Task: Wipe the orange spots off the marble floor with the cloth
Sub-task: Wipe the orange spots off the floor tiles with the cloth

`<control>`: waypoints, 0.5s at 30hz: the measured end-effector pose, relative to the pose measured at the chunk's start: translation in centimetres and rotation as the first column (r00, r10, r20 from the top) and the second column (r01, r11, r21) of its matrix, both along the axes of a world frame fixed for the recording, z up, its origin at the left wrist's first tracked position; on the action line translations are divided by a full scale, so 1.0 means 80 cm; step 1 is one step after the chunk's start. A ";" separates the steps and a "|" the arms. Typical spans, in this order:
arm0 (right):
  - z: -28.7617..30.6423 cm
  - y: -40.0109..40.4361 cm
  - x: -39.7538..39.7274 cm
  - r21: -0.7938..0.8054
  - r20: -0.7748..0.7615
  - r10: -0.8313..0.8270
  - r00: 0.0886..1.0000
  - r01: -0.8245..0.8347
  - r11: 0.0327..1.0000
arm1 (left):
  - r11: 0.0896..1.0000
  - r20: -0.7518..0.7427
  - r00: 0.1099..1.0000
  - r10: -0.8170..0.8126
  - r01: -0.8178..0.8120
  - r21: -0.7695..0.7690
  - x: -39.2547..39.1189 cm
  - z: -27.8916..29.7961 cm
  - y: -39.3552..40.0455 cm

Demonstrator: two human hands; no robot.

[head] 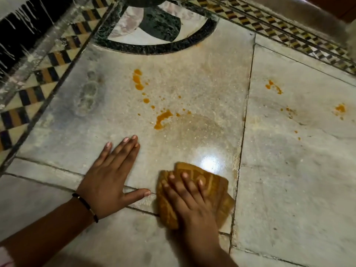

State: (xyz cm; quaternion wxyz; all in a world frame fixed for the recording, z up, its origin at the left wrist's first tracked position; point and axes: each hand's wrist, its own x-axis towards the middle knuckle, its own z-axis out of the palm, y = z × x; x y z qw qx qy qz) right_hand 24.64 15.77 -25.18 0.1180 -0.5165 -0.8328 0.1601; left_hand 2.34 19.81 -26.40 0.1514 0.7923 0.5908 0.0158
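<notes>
An orange-brown folded cloth [210, 180] lies on the pale marble floor [192, 78] near the bottom centre. My right hand [190, 201] presses flat on it, fingers straight and spread. My left hand [113, 174] rests flat on the bare floor just left of the cloth, fingers straight. Orange spots [161, 118] sit beyond both hands on the middle slab, with a trail of them [138, 79] farther up. A faint smeared patch [200, 126] lies just beyond the cloth. More orange spots [273, 86] and one more spot [340, 108] mark the slab on the right.
A checkered inlay border [38, 78] runs along the left and another [289, 29] along the top right. A dark green ring with a round inlay [159, 22] lies at the top. A dark grout joint [244, 120] separates the two slabs. A light glare [210, 162] shines beside the cloth.
</notes>
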 end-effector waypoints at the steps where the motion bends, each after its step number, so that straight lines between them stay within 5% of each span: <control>1: -0.002 0.023 -0.009 0.011 0.015 0.030 0.999 -0.030 0.999 | 1.000 -0.004 1.000 -0.001 0.001 0.001 0.000 0.000 0.000; 6: -0.010 0.121 -0.018 -0.038 -0.057 -0.288 0.956 0.287 0.957 | 1.000 -0.010 1.000 -0.003 0.003 -0.003 0.001 0.001 0.000; 11: 0.001 0.017 0.042 -0.004 0.035 0.195 0.980 -0.195 0.981 | 1.000 0.002 1.000 -0.004 0.004 -0.007 -0.001 0.001 0.000; 15: 0.002 0.021 0.138 -0.025 0.043 0.038 0.998 -0.037 0.999 | 1.000 0.005 1.000 -0.004 0.004 -0.006 -0.001 -0.001 0.000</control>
